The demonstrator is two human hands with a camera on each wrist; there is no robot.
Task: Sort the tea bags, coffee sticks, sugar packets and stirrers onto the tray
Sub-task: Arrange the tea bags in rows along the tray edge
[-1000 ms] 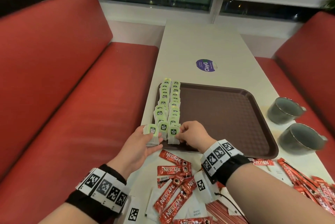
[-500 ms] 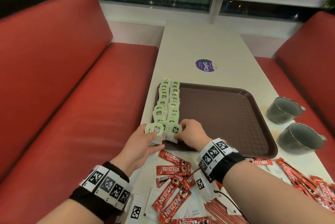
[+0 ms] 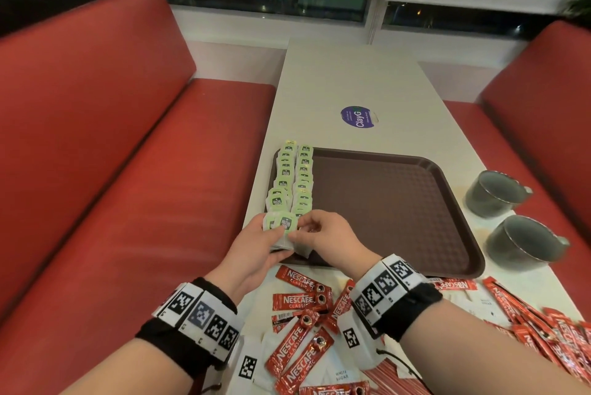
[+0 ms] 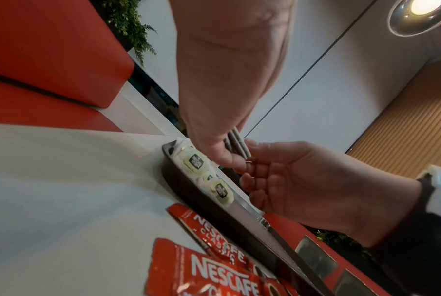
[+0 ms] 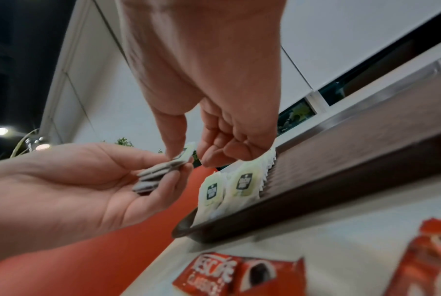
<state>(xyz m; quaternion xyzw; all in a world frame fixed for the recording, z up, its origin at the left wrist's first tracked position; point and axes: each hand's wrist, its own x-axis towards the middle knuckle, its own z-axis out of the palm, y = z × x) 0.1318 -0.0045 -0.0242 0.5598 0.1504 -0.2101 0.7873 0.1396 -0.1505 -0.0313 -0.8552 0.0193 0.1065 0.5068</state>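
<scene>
The left hand [image 3: 256, 246] holds a small stack of tea bags [image 5: 158, 176] over the near left corner of the brown tray [image 3: 393, 203]. Its fingers [image 5: 168, 180] curl up under the stack and its thumb lies on top. The right hand [image 3: 329, 241] is just beside it, touching it. The right thumb and first finger [image 5: 173, 136] pinch the top tea bag [image 3: 285, 223] of the stack, and the other right fingers are curled in.

Just past the fingers, two rows of green tea bags [image 3: 292, 180] run along the left side of the tray, each bag lying partly over the next one. The nearest bags in the rows sit right below the right fingertips. The rest of the tray floor, out past the right hand's knuckles, is bare brown.

Behind both wrists, red coffee sticks [image 3: 300, 302] lie loose on the white surface [image 3: 345, 81], some crossing over each other. White sugar packets [image 3: 340, 374] lie under and among them. More red sticks are piled to the right of the right arm.

Two grey cups [image 3: 524, 242] stand on the surface, well apart from the fingers, on the far right side of the tray. A round purple sticker [image 3: 358, 116] is on the surface beyond the tray.
</scene>
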